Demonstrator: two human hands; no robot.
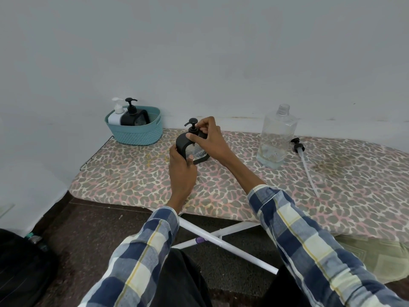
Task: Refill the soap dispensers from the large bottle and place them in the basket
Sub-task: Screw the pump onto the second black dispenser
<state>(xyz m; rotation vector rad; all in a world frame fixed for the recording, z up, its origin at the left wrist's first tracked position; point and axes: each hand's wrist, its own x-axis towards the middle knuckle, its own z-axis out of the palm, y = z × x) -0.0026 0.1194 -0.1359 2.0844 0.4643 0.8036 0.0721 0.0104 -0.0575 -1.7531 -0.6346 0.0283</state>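
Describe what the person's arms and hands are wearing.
Both arms wear long shirt sleeves in a plaid of navy, pale blue and cream with thin yellow lines, the left sleeve and right sleeve alike. The left hand and right hand are bare: no gloves visible.

Black dispenser (192,147) tilted on board; two dispensers in teal basket (145,134); large bottle (275,138) uncapped

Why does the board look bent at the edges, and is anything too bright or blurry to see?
Head view: the wide-angle lens bows the ironing board outward; lighting is soft and even, with faint shadows; no strong glare on the large bottle; the dispenser stays sharp.
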